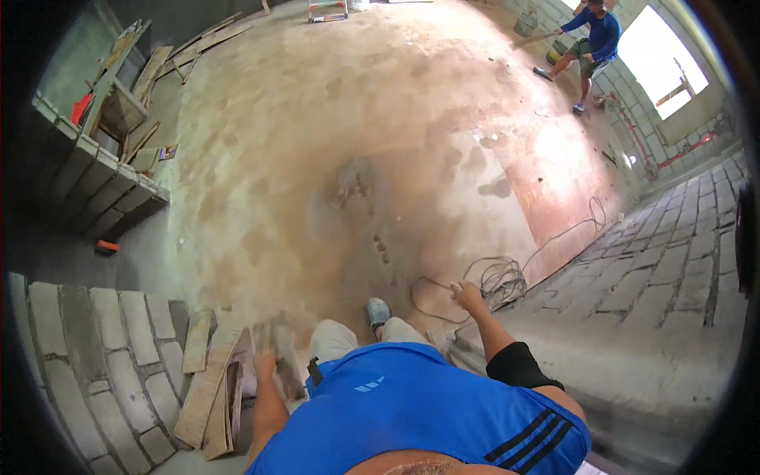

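Observation:
My right hand (pixel 469 296) is held out at the right with its fingers curled closed. A small pale tip shows at the fingers; what they hold, if anything, I cannot make out. A dark cable (pixel 501 283) lies coiled on the floor behind this hand, and one loop passes close to the fingers. My left hand (pixel 266 364) hangs low on the left, its fingers smeared by motion. Beside it is a blurred greyish, board-like shape (pixel 283 354); whether the hand grips it cannot be seen.
Wooden planks (pixel 207 388) lean by a block wall (pixel 119 340) at the near left. Another block wall (pixel 657 261) runs along the right. A person (pixel 598 39) in a blue top holds a long piece at the far right. Scrap wood (pixel 150 75) lies far left.

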### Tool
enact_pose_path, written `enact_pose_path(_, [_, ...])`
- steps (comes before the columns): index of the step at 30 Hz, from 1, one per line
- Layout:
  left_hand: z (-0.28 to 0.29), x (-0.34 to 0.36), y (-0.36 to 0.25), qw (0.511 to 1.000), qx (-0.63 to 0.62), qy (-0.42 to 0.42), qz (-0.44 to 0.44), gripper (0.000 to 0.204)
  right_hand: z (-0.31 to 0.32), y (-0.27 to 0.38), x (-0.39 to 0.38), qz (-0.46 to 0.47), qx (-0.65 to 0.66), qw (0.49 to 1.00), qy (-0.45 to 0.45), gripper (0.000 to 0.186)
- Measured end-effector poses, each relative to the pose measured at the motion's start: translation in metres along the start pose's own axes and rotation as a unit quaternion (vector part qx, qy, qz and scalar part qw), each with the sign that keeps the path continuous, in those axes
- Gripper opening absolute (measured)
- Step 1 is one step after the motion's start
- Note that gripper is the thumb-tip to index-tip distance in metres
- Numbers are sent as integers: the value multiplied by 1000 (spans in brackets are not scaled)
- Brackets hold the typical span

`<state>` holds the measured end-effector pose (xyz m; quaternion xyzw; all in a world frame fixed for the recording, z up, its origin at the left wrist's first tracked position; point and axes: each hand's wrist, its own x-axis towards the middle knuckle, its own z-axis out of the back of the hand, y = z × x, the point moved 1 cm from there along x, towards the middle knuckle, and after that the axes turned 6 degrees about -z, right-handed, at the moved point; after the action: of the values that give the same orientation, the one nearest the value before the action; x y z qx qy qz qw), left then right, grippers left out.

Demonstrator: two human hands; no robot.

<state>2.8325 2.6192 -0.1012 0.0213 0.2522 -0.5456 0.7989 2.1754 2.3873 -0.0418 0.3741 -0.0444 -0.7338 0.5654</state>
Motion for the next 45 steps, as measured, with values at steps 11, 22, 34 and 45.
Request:
enact_pose_path(11, [71,149,-29,917,-291,144,231,31,-36,76,150,-103,-156,981,-43,56])
enact_pose_path(22, [295,544,-59,894,-434,-46,103,38,38,322,372,4,-152,988,-25,32])
enact_pose_path(34, [380,831,-136,992,-123,29,-26,59,49,355,590,-137,-69,988,23,37])
enact_pose_path(45, [472,1051,-351,964,-199,171,49,55,214,437,764,-360,174,916,27,36])
